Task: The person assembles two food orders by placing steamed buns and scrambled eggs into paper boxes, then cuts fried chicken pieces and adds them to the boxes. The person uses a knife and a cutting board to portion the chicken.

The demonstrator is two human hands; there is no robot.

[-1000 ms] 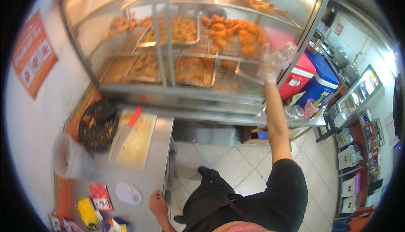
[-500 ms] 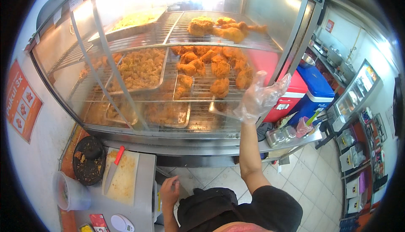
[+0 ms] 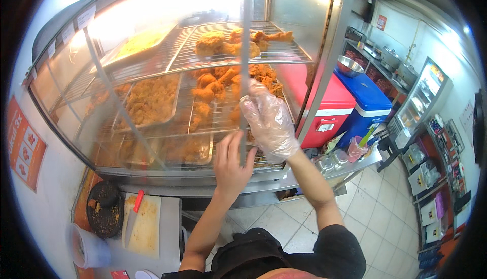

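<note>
My right hand [image 3: 271, 124], in a clear plastic glove, has its fingers closed on the edge of a sliding glass door [image 3: 245, 35] of a lit display cabinet. A gap stands between that edge and the cabinet's right post. My bare left hand [image 3: 233, 162] is raised at the lower part of the glass, fingers stretched; whether they touch it I cannot tell. Behind the glass, fried chicken pieces [image 3: 210, 43] lie on the upper wire rack [image 3: 182, 50], with more fried chicken [image 3: 208, 87] on the rack below. Trays of smaller fried pieces [image 3: 152, 99] sit to the left.
A red cooler box [image 3: 329, 106] and a blue cooler box [image 3: 368, 96] stand right of the cabinet. At lower left, a red-handled knife [image 3: 134, 213] lies on a cutting board [image 3: 152, 228], beside a black mortar [image 3: 105, 215] and a plastic tub [image 3: 91, 248]. Shelves [image 3: 441, 177] line the far right.
The door's edge has slid left from the right post, with my gloved right hand moving left on it. My left hand has risen from beside the counter to the glass.
</note>
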